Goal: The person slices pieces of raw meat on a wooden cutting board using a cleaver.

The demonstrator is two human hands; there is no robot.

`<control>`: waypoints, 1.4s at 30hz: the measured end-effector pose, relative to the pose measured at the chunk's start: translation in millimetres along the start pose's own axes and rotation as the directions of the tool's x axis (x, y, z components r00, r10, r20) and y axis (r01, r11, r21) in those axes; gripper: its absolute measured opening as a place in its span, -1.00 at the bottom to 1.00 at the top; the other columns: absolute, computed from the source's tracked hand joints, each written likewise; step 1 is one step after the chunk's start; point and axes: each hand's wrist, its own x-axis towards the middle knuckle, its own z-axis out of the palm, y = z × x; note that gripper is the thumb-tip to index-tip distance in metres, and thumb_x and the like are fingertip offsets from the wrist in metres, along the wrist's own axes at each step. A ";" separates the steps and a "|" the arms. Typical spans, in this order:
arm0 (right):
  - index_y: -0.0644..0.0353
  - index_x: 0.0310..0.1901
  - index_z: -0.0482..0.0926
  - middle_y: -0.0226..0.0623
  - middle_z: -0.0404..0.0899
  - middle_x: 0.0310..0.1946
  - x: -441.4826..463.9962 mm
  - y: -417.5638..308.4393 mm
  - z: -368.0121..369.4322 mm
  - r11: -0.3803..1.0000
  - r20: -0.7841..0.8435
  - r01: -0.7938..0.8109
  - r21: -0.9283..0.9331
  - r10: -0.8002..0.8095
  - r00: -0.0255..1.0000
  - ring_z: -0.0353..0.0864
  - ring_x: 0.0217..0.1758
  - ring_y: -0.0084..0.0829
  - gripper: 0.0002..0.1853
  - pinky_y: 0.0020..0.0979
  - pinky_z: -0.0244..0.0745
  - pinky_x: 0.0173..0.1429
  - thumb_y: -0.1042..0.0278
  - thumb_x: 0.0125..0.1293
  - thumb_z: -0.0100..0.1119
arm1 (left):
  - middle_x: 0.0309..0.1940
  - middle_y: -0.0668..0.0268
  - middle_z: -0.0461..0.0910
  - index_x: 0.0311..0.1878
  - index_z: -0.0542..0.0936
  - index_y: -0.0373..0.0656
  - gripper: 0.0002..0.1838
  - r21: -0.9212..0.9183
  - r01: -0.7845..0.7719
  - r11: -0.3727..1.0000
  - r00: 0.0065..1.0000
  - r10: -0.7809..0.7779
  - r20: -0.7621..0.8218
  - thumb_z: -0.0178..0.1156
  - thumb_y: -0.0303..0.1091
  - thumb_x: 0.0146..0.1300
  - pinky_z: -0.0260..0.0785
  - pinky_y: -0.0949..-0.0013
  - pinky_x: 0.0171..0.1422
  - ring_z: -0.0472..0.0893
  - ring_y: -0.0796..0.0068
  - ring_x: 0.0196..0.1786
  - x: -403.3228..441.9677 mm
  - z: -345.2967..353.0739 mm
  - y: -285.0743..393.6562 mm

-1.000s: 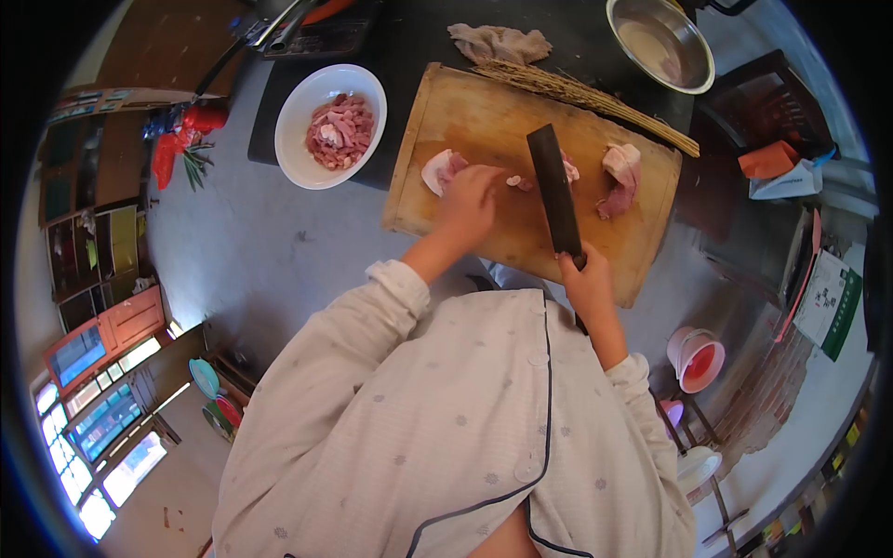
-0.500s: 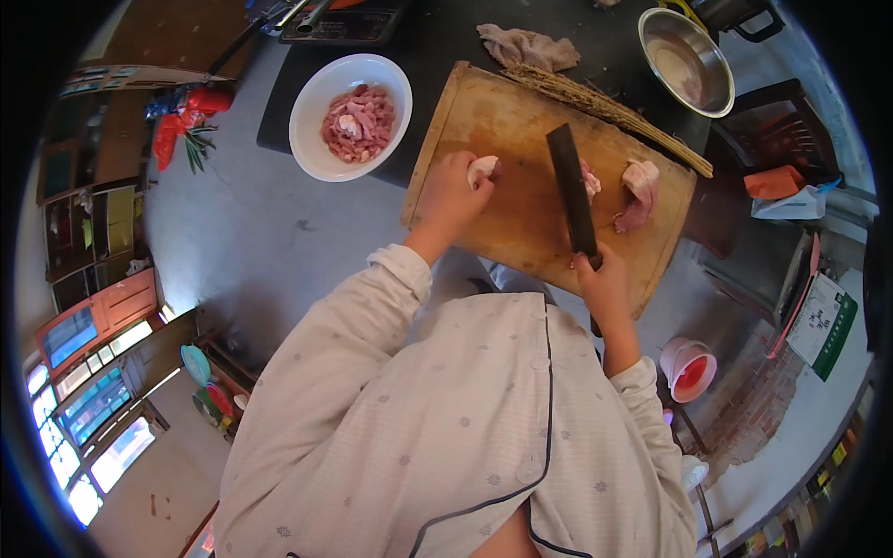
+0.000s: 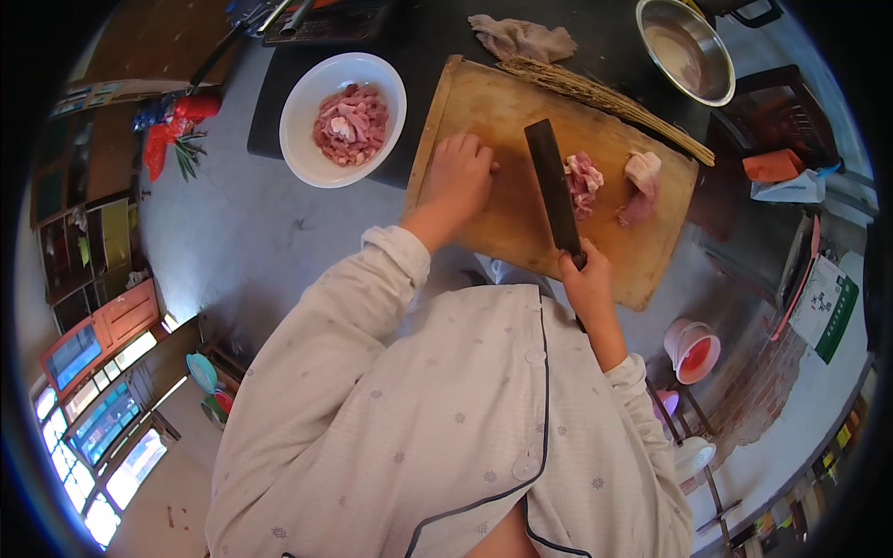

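Note:
My right hand [image 3: 589, 276] grips the handle of a dark, broad-bladed cleaver [image 3: 553, 181], held over the board with its blade pointing away from me. On the wooden cutting board [image 3: 502, 223] lies a small heap of cut meat [image 3: 583, 183], just right of the blade. Farther right is a strip of meat [image 3: 642, 186] with a pale, fatty end. My left hand [image 3: 460, 177] is closed, knuckles up, over the board's left part. The meat it pinched in the earlier frame is now hidden behind its fingers.
Left of the board, a white bowl [image 3: 292, 126] holds cut meat strips. A bundle of dry stalks [image 3: 605, 104] lies along the board's far edge, with a crumpled cloth [image 3: 523, 39] behind it. A metal bowl [image 3: 688, 93] stands at the far right of the dark table [image 3: 428, 46].
My left hand has turned knuckles up, and the meat in its fingers has gone out of sight. The cleaver has shifted left, uncovering the heap of cut meat.

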 end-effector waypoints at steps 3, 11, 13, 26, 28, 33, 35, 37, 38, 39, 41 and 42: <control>0.34 -0.03 0.62 -0.25 0.44 -0.60 -2.2 1.4 -4.0 0.998 -0.030 -0.025 0.063 0.027 0.999 0.38 -0.53 -0.49 -0.72 -0.39 0.36 -0.37 0.40 0.27 0.16 | -0.17 0.17 0.58 -0.29 0.60 -0.17 -0.85 -0.085 -0.063 0.994 0.997 0.066 0.032 0.32 -0.40 0.06 0.36 0.11 0.04 0.55 0.11 -0.07 18.7 -10.6 12.5; 0.38 0.02 0.59 -0.42 0.27 -0.64 -12.3 0.6 -12.6 0.977 -0.096 -0.126 0.170 0.143 0.985 0.21 -0.57 -0.63 -0.68 -0.47 0.20 -0.46 0.38 0.30 0.14 | -0.12 0.19 0.59 -0.01 0.63 -0.19 -0.66 -0.058 -0.199 0.978 0.980 0.198 -0.023 0.20 -0.47 0.08 0.35 0.12 0.17 0.56 0.12 0.01 -10.4 20.5 37.0; 0.39 0.02 0.59 -0.43 0.27 -0.64 -18.6 0.0 -15.7 0.988 -0.096 -0.120 0.096 0.129 0.987 0.20 -0.57 -0.63 -0.68 -0.47 0.21 -0.46 0.39 0.30 0.14 | -0.11 0.21 0.58 0.03 0.61 -0.22 -0.61 -0.076 -0.152 0.985 0.987 0.148 -0.056 0.16 -0.50 0.08 0.37 0.14 0.11 0.54 0.14 -0.01 -16.5 11.4 39.5; 0.35 -0.13 0.61 -0.04 0.49 -0.59 -31.1 -13.9 0.6 0.994 -0.076 0.002 -0.109 -0.010 0.997 0.51 -0.55 -0.25 -0.77 -0.28 0.38 -0.37 0.39 0.25 0.16 | -0.21 0.20 0.56 -0.25 0.58 -0.19 -0.82 -0.216 -0.160 0.963 0.987 0.155 -0.040 0.24 -0.47 0.01 0.37 0.12 0.01 0.54 0.11 -0.10 3.0 37.9 19.7; 0.35 -0.10 0.61 0.06 0.52 -0.55 -31.1 -19.4 -0.4 0.987 -0.040 -0.066 -0.148 0.061 0.997 0.58 -0.50 -0.14 -0.75 -0.24 0.43 -0.33 0.39 0.24 0.15 | -0.22 0.18 0.56 -0.27 0.58 -0.19 -0.81 -0.243 -0.161 0.957 0.986 0.147 -0.071 0.26 -0.47 -0.02 0.38 0.12 0.01 0.54 0.10 -0.10 3.5 37.9 19.9; 0.35 -0.12 0.61 0.14 0.60 -0.43 -10.9 -17.4 11.1 0.979 -0.023 -0.036 -0.201 0.032 0.999 0.64 -0.30 0.05 -0.73 -0.15 0.51 -0.18 0.39 0.20 0.15 | -0.25 0.16 0.55 -0.33 0.58 -0.20 -0.85 -0.287 -0.137 0.948 0.987 0.106 -0.120 0.27 -0.47 -0.04 0.40 0.12 -0.03 0.53 0.08 -0.11 1.0 43.6 19.1; 0.36 -0.13 0.61 0.18 0.63 -0.35 10.3 -20.4 18.4 0.979 -0.026 -0.015 -0.203 0.010 1.000 0.66 -0.20 0.11 -0.72 -0.11 0.54 -0.09 0.38 0.18 0.14 | -0.26 0.15 0.55 -0.35 0.58 -0.21 -0.86 -0.290 -0.125 0.949 0.989 0.097 -0.110 0.26 -0.47 -0.04 0.41 0.12 -0.03 0.53 0.08 -0.11 1.4 41.7 19.4; 0.36 -0.12 0.62 0.20 0.63 -0.30 35.0 -30.1 31.1 0.990 -0.054 0.010 -0.137 -0.017 0.998 0.65 -0.13 0.13 -0.71 -0.10 0.54 -0.03 0.37 0.17 0.14 | -0.26 0.15 0.55 -0.35 0.58 -0.21 -0.85 -0.289 -0.124 0.949 0.991 0.104 -0.084 0.26 -0.47 -0.05 0.41 0.12 -0.02 0.53 0.08 -0.12 0.7 41.4 17.9; 0.35 -0.11 0.62 0.20 0.64 -0.29 46.6 -39.1 35.5 0.992 -0.054 0.012 -0.122 -0.019 0.998 0.66 -0.13 0.12 -0.70 -0.12 0.54 -0.02 0.36 0.18 0.14 | -0.26 0.15 0.55 -0.34 0.58 -0.21 -0.85 -0.288 -0.124 0.949 0.992 0.109 -0.070 0.25 -0.46 -0.05 0.41 0.12 -0.02 0.53 0.07 -0.13 -0.3 40.9 17.1; 0.34 -0.09 0.63 0.19 0.64 -0.28 56.9 -50.5 36.7 0.994 -0.058 0.013 -0.108 -0.020 0.998 0.66 -0.12 0.10 -0.69 -0.14 0.54 -0.02 0.35 0.18 0.15 | -0.26 0.15 0.55 -0.34 0.58 -0.20 -0.85 -0.298 -0.131 0.946 0.991 0.116 -0.067 0.25 -0.46 -0.05 0.41 0.13 -0.02 0.52 0.07 -0.13 -1.4 40.9 17.6; 0.32 -0.06 0.64 0.17 0.65 -0.27 70.2 -54.8 33.0 0.998 -0.058 0.007 -0.065 -0.011 0.998 0.68 -0.12 0.07 -0.68 -0.17 0.55 -0.02 0.33 0.19 0.16 | -0.26 0.15 0.55 -0.34 0.58 -0.20 -0.85 -0.314 -0.148 0.938 0.989 0.131 -0.074 0.24 -0.46 -0.05 0.41 0.13 -0.03 0.52 0.07 -0.13 -1.1 42.1 18.8; 0.30 -0.05 0.64 0.16 0.66 -0.26 74.4 -52.7 27.7 0.999 -0.049 -0.004 -0.036 0.003 0.999 0.68 -0.13 0.06 -0.67 -0.18 0.55 -0.03 0.32 0.19 0.17 | -0.27 0.16 0.55 -0.33 0.58 -0.20 -0.83 -0.307 -0.172 0.936 0.985 0.154 -0.081 0.23 -0.47 -0.07 0.40 0.13 -0.02 0.51 0.07 -0.13 -3.1 41.1 19.5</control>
